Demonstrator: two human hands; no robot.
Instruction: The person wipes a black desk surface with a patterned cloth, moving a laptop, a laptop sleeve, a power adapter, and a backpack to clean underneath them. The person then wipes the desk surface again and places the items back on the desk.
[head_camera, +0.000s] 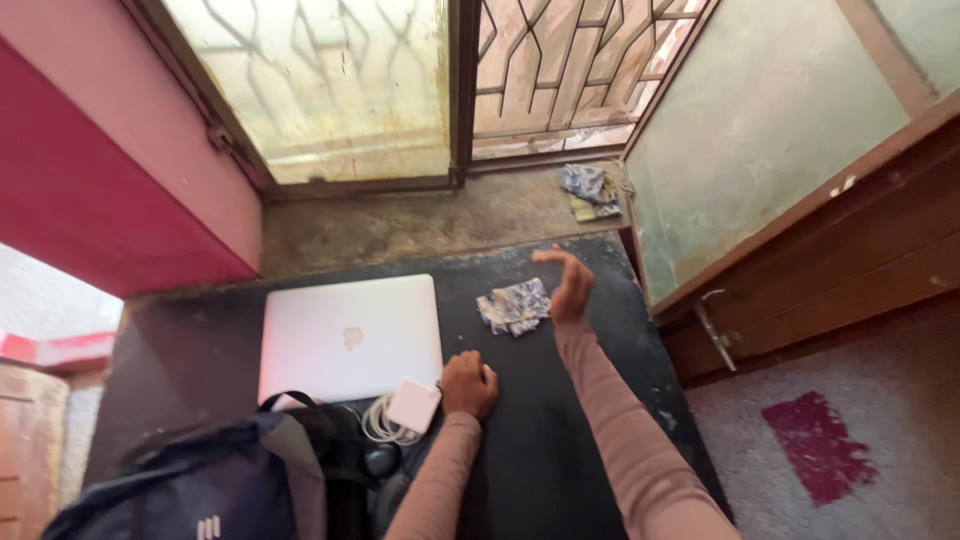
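Note:
A closed silver laptop (350, 338) lies on a dark table (560, 440). At its near right corner sit a white power adapter (413, 405) and its coiled white cable (380, 424). My left hand (468, 384) rests on the table, fingers curled, right beside the adapter; whether it grips anything is hidden. My right hand (567, 283) is raised above the table with fingers apart and holds nothing. Just left of it lies a crumpled blue and white cloth (515, 306).
A dark blue backpack (200, 480) with black straps sits at the table's near left. Another patterned cloth (590, 190) lies on the concrete sill by the window grille. A wooden door frame stands to the right, with speckled floor below.

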